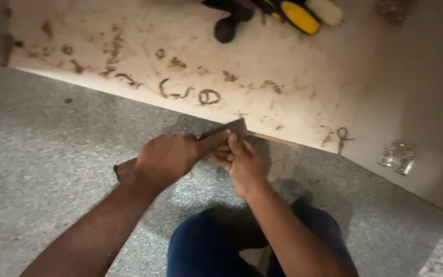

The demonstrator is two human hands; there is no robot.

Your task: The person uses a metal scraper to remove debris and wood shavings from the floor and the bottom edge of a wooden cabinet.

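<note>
Wooden board (283, 66), pale and smeared with brown marks, lies on the speckled grey floor (52, 154) just ahead of both hands. From the head view, my left hand (167, 159) is clenched around a dark flat tool (234, 127), seemingly a scraper or chisel. Its handle end shows behind the wrist, and its blade end pokes out past the knuckles to touch the board's near edge. The tool's long axis runs from low on the left up to the right, slanting across that edge rather than along it. My right hand (239, 161) sits just right of the left one, touching it, its fingers curled and pressing on the tool near the blade. Both hands are equally close to the edge; the left carries the handle, the right steadies the tip.

Farther ahead, well apart from the hands, a yellow-handled tool (299, 17) and a dark round object (225, 29) rest on the board. Off to the right of the right hand lies a metal hinge (398, 156). Below the hands I see blue trousers (206, 246).
</note>
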